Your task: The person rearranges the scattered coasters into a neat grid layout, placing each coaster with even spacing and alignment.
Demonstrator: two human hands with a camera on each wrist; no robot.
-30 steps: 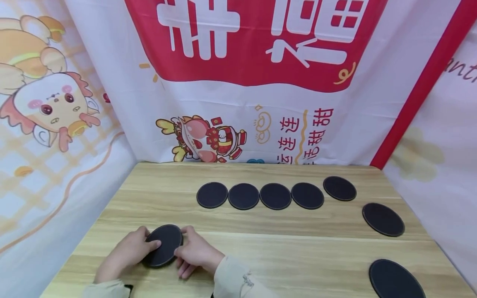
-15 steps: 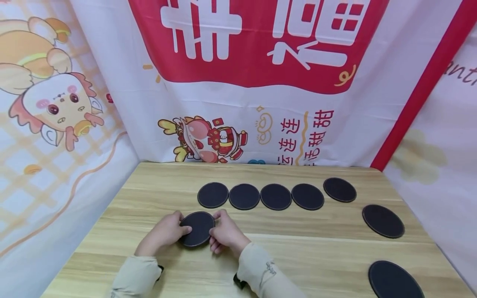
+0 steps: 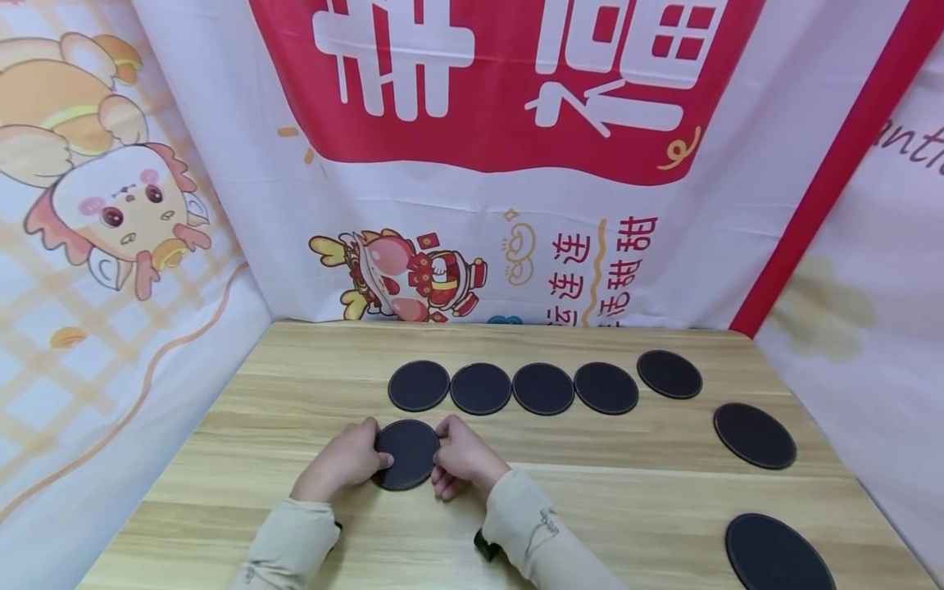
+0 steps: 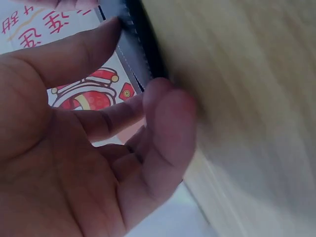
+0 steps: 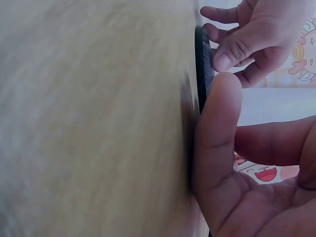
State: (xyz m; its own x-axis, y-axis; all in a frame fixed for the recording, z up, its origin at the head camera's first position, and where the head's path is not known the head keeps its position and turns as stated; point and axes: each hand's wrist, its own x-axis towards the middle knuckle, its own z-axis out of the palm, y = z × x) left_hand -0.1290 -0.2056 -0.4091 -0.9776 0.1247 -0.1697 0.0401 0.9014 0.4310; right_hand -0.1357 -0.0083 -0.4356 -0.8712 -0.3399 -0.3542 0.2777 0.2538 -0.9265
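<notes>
A round black coaster [image 3: 407, 455] with a stitched rim lies between my hands, low over the table in the head view. My left hand [image 3: 344, 461] pinches its left edge, the thumb on the upper face. At the opposite edge, my right hand [image 3: 469, 460] holds it between thumb and index finger, the other fingers curled below. From the left wrist, the coaster's dark edge [image 4: 143, 39] shows at the thumb tip, close to the wood. The right wrist view has the coaster [image 5: 202, 64] edge-on, partly hidden by the right thumb.
Behind the hands, several matching coasters [image 3: 481, 389] form a side-by-side row on the wooden table [image 3: 590, 500]. Three more coasters curve down the right side: one at the back [image 3: 669, 374], a middle one [image 3: 755, 435] and a near one [image 3: 778, 553]. Printed cloth [image 3: 413, 188] hangs around the table.
Both hands have carried the coaster rightward and away from me, from the left front to just below the row's left end. It now looks flatter. The other coasters have stayed put.
</notes>
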